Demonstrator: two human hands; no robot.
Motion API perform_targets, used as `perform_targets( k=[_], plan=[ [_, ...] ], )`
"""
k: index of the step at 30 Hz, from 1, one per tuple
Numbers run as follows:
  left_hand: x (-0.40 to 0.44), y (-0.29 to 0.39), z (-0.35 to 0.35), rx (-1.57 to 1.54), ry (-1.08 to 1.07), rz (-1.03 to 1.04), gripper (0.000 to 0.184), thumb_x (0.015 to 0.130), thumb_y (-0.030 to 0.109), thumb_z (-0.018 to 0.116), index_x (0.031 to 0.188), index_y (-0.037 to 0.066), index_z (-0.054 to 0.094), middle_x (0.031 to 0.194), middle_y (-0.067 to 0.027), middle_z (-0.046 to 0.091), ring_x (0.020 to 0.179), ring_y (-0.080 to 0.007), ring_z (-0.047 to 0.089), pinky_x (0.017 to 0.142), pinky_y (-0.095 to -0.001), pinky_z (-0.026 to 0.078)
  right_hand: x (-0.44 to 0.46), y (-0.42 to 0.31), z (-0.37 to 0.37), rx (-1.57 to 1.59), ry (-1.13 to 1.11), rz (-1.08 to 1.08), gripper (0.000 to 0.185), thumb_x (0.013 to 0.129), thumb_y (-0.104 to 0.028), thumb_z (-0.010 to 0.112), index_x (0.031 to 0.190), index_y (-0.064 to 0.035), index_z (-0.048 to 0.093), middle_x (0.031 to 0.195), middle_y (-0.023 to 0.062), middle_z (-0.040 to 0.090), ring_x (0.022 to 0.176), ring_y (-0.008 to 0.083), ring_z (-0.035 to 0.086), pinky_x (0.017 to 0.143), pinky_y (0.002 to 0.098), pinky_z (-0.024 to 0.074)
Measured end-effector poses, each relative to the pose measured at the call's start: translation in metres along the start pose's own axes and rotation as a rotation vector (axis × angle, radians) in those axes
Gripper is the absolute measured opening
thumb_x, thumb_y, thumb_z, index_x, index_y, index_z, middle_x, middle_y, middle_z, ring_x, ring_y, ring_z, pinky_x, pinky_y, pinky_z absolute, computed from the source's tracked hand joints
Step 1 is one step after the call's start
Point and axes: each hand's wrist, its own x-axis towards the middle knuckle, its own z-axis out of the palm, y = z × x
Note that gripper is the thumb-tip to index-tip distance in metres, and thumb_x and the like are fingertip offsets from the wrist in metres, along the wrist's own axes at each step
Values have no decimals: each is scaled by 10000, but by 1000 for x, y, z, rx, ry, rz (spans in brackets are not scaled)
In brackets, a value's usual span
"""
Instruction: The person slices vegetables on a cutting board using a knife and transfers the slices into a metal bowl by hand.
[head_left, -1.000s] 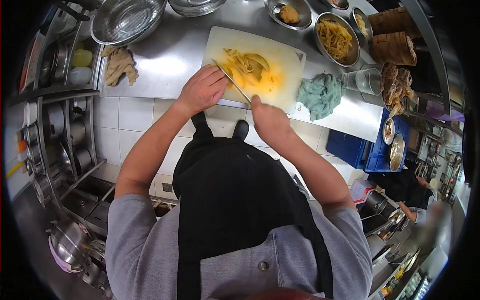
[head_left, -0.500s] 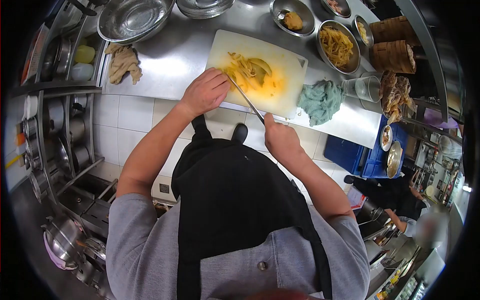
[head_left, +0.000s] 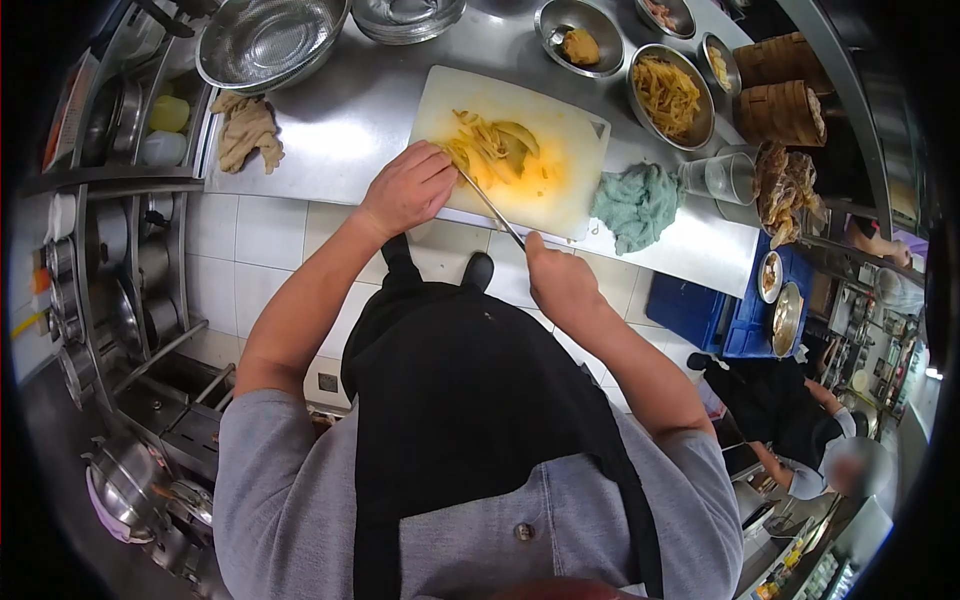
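Observation:
My right hand [head_left: 562, 278] is closed round the handle of a knife [head_left: 490, 206], whose blade slants up and left over the near edge of the white cutting board [head_left: 570, 115]. Beside the blade tip, my left hand [head_left: 408, 188] presses down at the board's near left corner with its fingers together; what lies under them is hidden. Yellow strips [head_left: 480, 135] and a larger curved yellow-green piece [head_left: 517, 135] lie on the board, which is stained yellow in the middle.
A green cloth [head_left: 638, 205], a clear container [head_left: 720, 177] and a bowl of yellow strips [head_left: 668, 95] stand right of the board. Left are a beige cloth [head_left: 247, 130] and a perforated bowl [head_left: 270, 40]. Another person [head_left: 780, 410] is at the far right.
The knife and my right hand have moved right and toward me, and the blade has drawn back from the strips. My left hand stays by the board's corner. The other person has shifted.

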Motion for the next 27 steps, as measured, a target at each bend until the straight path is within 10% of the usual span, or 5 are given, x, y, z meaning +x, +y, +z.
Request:
perform_targets(
  k=[27],
  plan=[
    [1,1,-3,-5,17,1,191,781,6,753,961,15,693,1036,-109,687,1054,-309,646,994,-433,550,-16,2,-14,-12,-16,15,287,843,52,615,1110,47,509,754,238,708,737,424,738,669,518,592]
  ],
)
